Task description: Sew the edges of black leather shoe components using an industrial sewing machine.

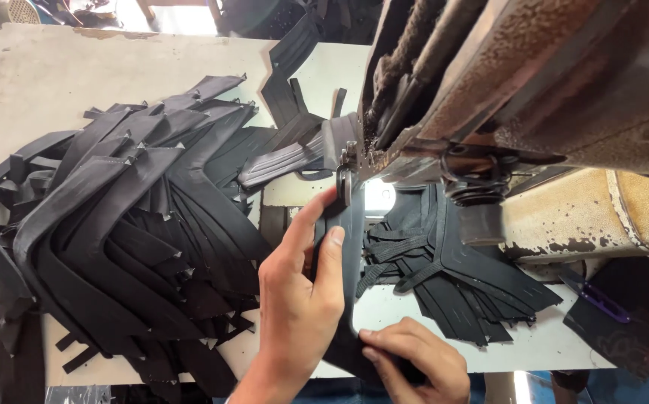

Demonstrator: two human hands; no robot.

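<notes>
From the head view, the left hand (298, 299) pinched a black leather strip (351, 247) and fed it under the sewing machine (504, 82) presser foot; the right hand (414, 359) pressed the strip's near end flat. Left of the machine lay a large pile of black pieces (122, 224), and below its arm a smaller heap (451, 277). The stitching looked barely begun on this strip. The table (40, 75) was crowded.

Bare table (48, 82) lies open far left; leather pile (130, 224) and machine head (504, 82) block both sides
</notes>
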